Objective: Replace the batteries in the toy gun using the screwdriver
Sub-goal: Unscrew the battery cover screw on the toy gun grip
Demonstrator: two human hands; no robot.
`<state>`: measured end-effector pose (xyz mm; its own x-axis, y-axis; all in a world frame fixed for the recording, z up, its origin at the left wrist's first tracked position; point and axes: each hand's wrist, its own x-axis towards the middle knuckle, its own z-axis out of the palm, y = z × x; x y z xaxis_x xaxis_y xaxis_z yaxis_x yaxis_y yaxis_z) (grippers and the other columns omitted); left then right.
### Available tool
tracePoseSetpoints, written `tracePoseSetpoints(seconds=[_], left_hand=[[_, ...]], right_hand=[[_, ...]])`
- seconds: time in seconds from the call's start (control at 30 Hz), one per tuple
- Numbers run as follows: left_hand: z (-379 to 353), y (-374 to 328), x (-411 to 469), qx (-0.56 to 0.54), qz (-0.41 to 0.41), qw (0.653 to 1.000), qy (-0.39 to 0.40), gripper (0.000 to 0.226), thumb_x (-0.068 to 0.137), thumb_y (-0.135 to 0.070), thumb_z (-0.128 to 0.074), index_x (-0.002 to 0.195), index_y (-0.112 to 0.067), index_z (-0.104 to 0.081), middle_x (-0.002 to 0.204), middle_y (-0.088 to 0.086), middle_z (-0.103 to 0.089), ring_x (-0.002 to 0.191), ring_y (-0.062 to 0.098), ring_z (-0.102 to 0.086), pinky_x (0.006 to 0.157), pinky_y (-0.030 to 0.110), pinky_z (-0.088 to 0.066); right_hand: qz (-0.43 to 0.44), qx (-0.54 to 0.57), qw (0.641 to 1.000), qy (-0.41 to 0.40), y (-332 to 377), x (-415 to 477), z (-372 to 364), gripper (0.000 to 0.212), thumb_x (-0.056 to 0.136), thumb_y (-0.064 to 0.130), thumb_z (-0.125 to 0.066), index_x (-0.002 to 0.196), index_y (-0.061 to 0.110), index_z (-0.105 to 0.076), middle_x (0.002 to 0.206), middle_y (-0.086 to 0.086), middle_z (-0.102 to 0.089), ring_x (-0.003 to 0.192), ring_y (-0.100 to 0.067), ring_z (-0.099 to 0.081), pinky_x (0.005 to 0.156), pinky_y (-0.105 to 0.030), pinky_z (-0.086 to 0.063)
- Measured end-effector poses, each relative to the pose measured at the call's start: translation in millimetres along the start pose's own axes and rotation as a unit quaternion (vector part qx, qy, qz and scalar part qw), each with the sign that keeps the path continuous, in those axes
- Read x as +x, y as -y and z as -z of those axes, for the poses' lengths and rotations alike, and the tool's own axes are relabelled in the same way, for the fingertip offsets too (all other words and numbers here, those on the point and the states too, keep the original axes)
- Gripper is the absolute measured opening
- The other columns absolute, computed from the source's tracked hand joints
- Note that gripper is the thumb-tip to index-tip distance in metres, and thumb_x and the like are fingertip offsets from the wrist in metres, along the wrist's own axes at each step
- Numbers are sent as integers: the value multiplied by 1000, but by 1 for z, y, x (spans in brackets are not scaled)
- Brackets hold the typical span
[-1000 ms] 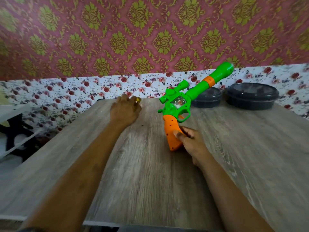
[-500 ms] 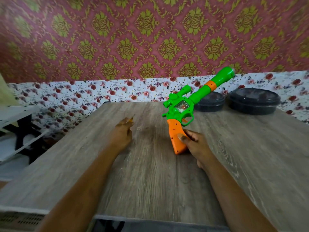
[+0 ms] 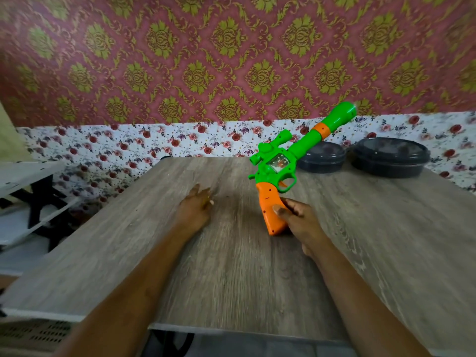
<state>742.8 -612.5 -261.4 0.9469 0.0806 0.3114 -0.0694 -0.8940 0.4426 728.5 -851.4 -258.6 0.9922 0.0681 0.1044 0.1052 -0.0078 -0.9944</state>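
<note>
Head view: toy gun [image 3: 277, 167] in right hand [image 3: 296, 217]

Blurred left hand, hidden grip, cropped arms

The left hand [image 3: 193, 208] is smeared by motion, so whether its fingers hold anything cannot be told; a small yellowish glint near its knuckles is too blurred to name. The right hand [image 3: 296, 217] covers the rear side of the toy gun [image 3: 279, 171] grip. Both forearms run off the bottom edge. Contents of the two lidded dark bowls [image 3: 390, 157] are hidden.
</note>
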Motion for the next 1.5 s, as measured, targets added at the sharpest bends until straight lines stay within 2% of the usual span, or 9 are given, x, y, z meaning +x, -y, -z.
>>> tracePoseSetpoints(seconds=[0.13,0.27,0.53,0.7,0.83,1.03,1.17,1.3,1.5], left_hand=[[1,-48,-24,-192,-15,981,-35,24,92,-22,-59,110,-10,-68,110,2,-67,98,10,-61,84,15,-40],[-15,-86,-35,-314,13,949,20,22,90,-28,-61,102,-12,-70,98,6,-70,86,13,-61,82,29,-47],[-27,-72,-32,-98,-20,994,34,23,91,-25,-58,107,-14,-70,109,3,-70,102,17,-63,85,21,-44],[-18,-66,-26,-99,19,990,-103,20,85,-13,-60,101,-8,-71,104,10,-70,96,24,-64,79,22,-43],[-11,-59,-10,31,82,995,-42,40,90,-40,-54,123,-18,-60,124,17,-50,114,34,-48,91,36,-42],[-27,-54,4,108,66,991,45,70,82,-73,-36,94,-12,-70,111,17,-63,116,36,-48,100,45,-36],[-24,-49,-4,62,45,997,16,40,85,-43,-62,92,-4,-64,101,17,-64,97,32,-59,81,38,-47],[-14,-30,-9,4,45,999,20,15,87,-14,-57,94,-2,-63,97,15,-65,90,29,-62,72,28,-45],[-3,-4,3,20,-12,999,39,40,89,1,-47,129,-1,-53,131,19,-54,116,34,-53,99,32,-37]], right_hand=[[21,3,1000,-1,6,-3,-3,33,91,10,-55,124,5,-57,106,-4,-63,87,-12,-59,77,-24,-48],[35,5,999,-8,13,-13,-3,34,90,9,-56,124,10,-56,112,-6,-64,96,-20,-61,88,-40,-51],[56,6,998,-26,14,-14,6,41,88,2,-56,129,2,-51,121,-14,-61,104,-20,-58,98,-42,-47],[48,-10,999,-16,10,-7,3,39,90,4,-55,128,5,-52,115,-9,-62,99,-16,-57,84,-28,-48],[36,-13,999,-19,10,-3,3,40,90,7,-56,129,7,-52,117,-6,-61,101,-16,-57,91,-31,-46],[28,-1,999,-26,10,-3,3,41,91,7,-54,131,7,-49,115,-2,-59,102,-15,-55,92,-30,-44],[33,4,999,-21,7,-1,3,38,90,7,-55,128,8,-53,115,-5,-62,99,-15,-57,89,-29,-45],[25,7,1000,-10,3,2,3,40,89,9,-57,129,9,-53,116,-6,-63,100,-16,-58,92,-31,-46],[29,12,1000,-1,3,1,3,39,90,10,-56,129,8,-52,111,-4,-62,99,-18,-58,92,-41,-48]])
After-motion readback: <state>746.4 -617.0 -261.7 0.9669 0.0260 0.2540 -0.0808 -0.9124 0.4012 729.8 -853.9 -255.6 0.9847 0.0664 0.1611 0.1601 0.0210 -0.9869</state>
